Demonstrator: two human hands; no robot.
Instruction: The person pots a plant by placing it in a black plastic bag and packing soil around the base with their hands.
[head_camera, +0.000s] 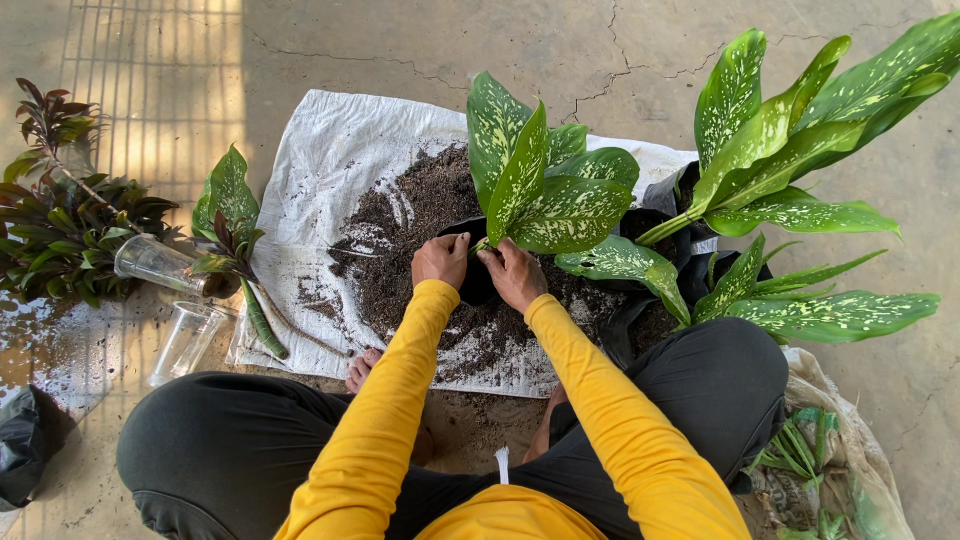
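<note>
Squatting on the cracked concrete floor (400, 50), the person has both hands down at the base of a spotted green plant (545, 185) that sits in a black grow bag (470, 285), on a white woven sack (320, 160) heaped with dark potting mix (420, 215). Left hand (441, 258) is curled with fingers pressing down at the bag's rim, right hand (513, 272) is closed around the lower stem, so neither is spread.

My read on handling: that bag looks thin and floppy, so it'll sag if lifted by the rim; cup it from underneath. With soil in it, it's probably heavier than it looks. The leaves look broad and easy to crease and the stem likely snaps if bent, so hold low, near the soil line.

Off to the person's left are two clear plastic cups (165, 265) lying on their sides beside some cuttings (235, 215)
</note>
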